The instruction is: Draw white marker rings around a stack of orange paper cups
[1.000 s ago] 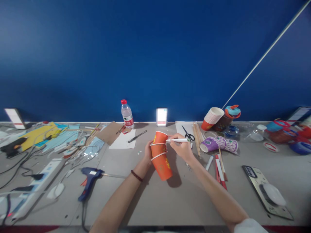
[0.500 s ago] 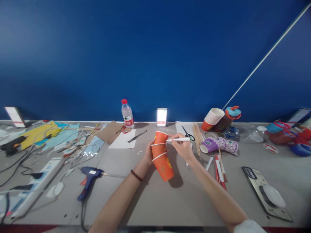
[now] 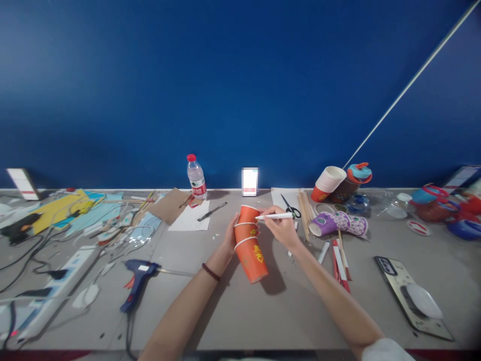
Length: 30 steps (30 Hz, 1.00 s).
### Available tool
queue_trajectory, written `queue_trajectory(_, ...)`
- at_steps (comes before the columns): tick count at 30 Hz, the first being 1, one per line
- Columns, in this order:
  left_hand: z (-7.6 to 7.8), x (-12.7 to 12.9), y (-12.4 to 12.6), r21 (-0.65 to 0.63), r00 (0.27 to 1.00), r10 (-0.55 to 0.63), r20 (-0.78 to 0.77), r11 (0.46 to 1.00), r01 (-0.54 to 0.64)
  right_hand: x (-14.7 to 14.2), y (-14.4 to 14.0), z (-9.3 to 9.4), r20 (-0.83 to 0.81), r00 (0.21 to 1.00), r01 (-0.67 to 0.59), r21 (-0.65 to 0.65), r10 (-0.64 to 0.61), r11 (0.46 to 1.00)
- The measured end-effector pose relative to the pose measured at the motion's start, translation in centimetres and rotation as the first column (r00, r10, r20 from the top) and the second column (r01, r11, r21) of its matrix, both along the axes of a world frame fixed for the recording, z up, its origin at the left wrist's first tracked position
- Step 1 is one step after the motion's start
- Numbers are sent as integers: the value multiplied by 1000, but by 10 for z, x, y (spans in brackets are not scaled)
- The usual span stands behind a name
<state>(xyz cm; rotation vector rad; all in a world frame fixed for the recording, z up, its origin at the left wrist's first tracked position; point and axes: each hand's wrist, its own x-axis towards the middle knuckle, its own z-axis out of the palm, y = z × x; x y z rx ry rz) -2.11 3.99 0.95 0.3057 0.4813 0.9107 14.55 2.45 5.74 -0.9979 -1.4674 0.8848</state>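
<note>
Three orange paper cups (image 3: 251, 258), joined end to end with white rims showing, lean in a slightly bent column above the table. My left hand (image 3: 230, 234) is closed around the upper left side of this column; its fingers are partly hidden behind the cups. A white marker pen (image 3: 277, 216) is pinched in my right hand (image 3: 282, 230). The pen lies nearly level, its tip at the right side of the top cup; I cannot tell whether it touches. Yellow print shows on the lower cups.
At left lie a blue glue gun (image 3: 138, 283) and a power strip (image 3: 56, 296) with cables. A water bottle (image 3: 197, 180) and a small screen (image 3: 250, 181) stand by the wall. At right are scissors (image 3: 291, 206), purple cups (image 3: 338, 224), markers (image 3: 340, 265) and a phone (image 3: 398, 288).
The cup column has turned in my left hand, so more yellow print faces me, and its lower end has shifted slightly left. The marker pen has moved a little left with my right hand.
</note>
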Motion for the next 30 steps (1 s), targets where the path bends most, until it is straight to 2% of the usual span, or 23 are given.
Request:
queue_trajectory(5,2,1,-2,-26,999,35,-35,999,-36,1,-2,5,73,996,56,29,-58,998)
queue_trajectory(10,6,4,-5,15,996,87,6,996,-87,0,-4,8,124,990,60,46,-65,997)
queue_trajectory(23,7,3,-6,10,997,71,35,997,-71,-2,-7,10,162,984,78,14,-79,997)
queue_trajectory(30,5,3,-5,26,998,64,22,998,-65,-1,-5,9,163,981,96,51,-103,994)
